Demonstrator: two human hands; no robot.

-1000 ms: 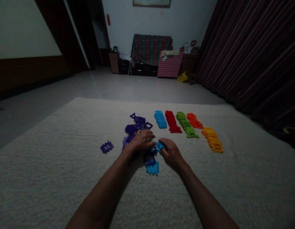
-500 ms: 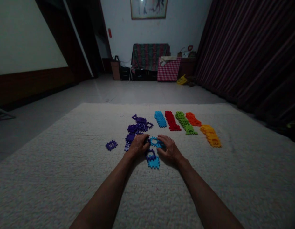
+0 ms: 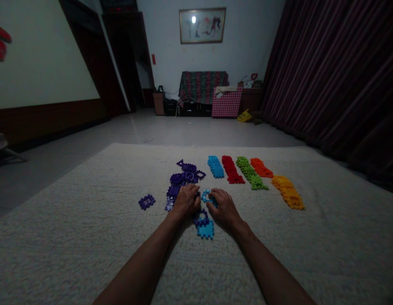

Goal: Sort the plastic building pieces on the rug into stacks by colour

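Note:
My right hand (image 3: pixel 224 206) has its fingers closed on a light blue open-framed piece (image 3: pixel 206 195) just above the mat. My left hand (image 3: pixel 186 201) is curled beside the purple pile (image 3: pixel 187 176), with a dark purple piece partly visible under its fingers. Between my wrists lie a purple ring-like piece (image 3: pixel 203 217) and a light blue square piece (image 3: pixel 205 230), overlapping. A single purple piece (image 3: pixel 147 202) rests apart on the left.
Rows of light blue (image 3: pixel 215 167), red (image 3: pixel 232 170), green (image 3: pixel 251 173), orange (image 3: pixel 261 167) and yellow pieces (image 3: pixel 288 192) lie on the pale mat (image 3: pixel 88 237). Cloth-covered furniture (image 3: pixel 203 87) stands by the far wall.
The view has tilted up a little. My right hand has drawn the light blue piece slightly away from my left hand, and the piece now looks tilted.

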